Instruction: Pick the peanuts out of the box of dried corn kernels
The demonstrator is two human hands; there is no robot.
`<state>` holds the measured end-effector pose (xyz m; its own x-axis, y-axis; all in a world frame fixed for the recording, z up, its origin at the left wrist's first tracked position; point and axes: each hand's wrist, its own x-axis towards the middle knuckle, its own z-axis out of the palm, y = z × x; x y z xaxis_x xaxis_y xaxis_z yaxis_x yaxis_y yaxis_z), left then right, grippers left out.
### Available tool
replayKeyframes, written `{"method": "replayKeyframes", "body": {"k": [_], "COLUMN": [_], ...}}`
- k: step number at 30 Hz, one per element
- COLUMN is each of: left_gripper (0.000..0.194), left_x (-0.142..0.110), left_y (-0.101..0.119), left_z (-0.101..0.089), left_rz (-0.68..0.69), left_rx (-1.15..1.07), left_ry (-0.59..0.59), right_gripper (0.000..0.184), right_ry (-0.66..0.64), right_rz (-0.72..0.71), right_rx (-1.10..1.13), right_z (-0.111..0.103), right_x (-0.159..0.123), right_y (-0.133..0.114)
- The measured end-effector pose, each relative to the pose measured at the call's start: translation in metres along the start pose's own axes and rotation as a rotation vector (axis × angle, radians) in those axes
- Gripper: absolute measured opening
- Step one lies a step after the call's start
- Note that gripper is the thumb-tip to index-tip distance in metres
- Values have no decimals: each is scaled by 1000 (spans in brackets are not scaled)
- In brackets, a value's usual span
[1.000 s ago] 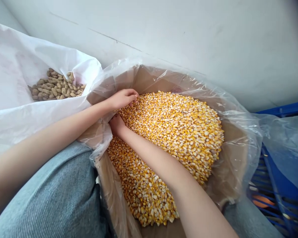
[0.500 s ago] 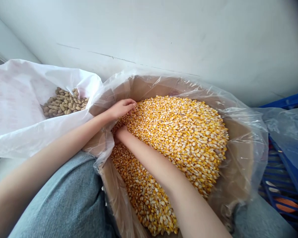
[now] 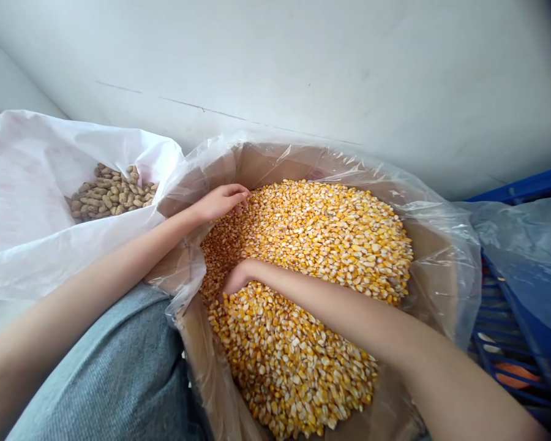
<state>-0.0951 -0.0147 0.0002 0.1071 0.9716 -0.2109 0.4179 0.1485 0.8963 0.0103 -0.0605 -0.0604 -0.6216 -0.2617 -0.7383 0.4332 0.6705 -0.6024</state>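
A large heap of loose yellow dried corn kernels (image 3: 303,257) fills a cardboard box (image 3: 434,263) lined with clear plastic (image 3: 202,162). My left hand (image 3: 220,203) rests at the heap's upper left edge, its curled fingertips among the kernels. My right hand (image 3: 239,277) lies across the heap, with its fingers sunk in and hidden by corn. Whether either hand holds kernels is hidden. To the left, unshelled peanuts (image 3: 110,195) lie in a white sack (image 3: 27,184), just beyond my left forearm.
My grey-blue trouser leg (image 3: 105,367) lies against the box's near side. A white wall (image 3: 303,73) rises behind the box. On the right, a blue plastic crate (image 3: 509,324) stands partly covered by a plastic sheet (image 3: 523,245).
My right forearm has swung rightward and now lies lower across the heap, with the hand pushed deeper into the kernels. My left hand has barely moved.
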Motion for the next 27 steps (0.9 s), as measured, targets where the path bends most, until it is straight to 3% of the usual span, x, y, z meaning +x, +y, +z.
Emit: {"method": "replayKeyframes", "body": {"k": [2, 4, 7, 11, 14, 16, 18, 19, 21, 24, 27], "left_gripper": [34, 34, 32, 30, 29, 28, 28, 28, 27, 24, 23], "left_x": [0, 0, -2, -6, -7, -5, -2, -2, 0, 0, -1], "left_y": [0, -1, 0, 4, 4, 0, -4, -5, -6, -4, 0], "left_z": [-1, -1, -1, -1, -1, -1, -1, -1, -1, -1, -1], "left_rz": [1, 14, 31, 23, 23, 38, 48, 48, 49, 100, 107], "left_rx": [-8, -16, -9, 9, 9, 2, -5, -8, -10, -35, -106], "left_ry": [-6, -13, -15, -10, -12, -10, -3, 1, 22, 83, 132], "right_gripper": [39, 51, 53, 44, 41, 39, 39, 40, 41, 42, 39], "right_ry": [-118, -113, 2, 280, 294, 191, 152, 188, 380, 667, 747], "right_rz": [10, 11, -31, -28, -6, -14, 16, 59, 223, 405, 517], "right_rx": [-17, -72, -187, -310, -292, -228, -160, -141, -201, -376, -418], "right_z": [2, 6, 24, 67, 79, 65, 36, 18, -18, -62, -84], "right_x": [-20, -46, -85, -119, -139, -150, -154, -153, -143, -110, -67], "right_y": [-9, -21, -36, -48, -53, -53, -46, -39, -18, 21, 50]}}
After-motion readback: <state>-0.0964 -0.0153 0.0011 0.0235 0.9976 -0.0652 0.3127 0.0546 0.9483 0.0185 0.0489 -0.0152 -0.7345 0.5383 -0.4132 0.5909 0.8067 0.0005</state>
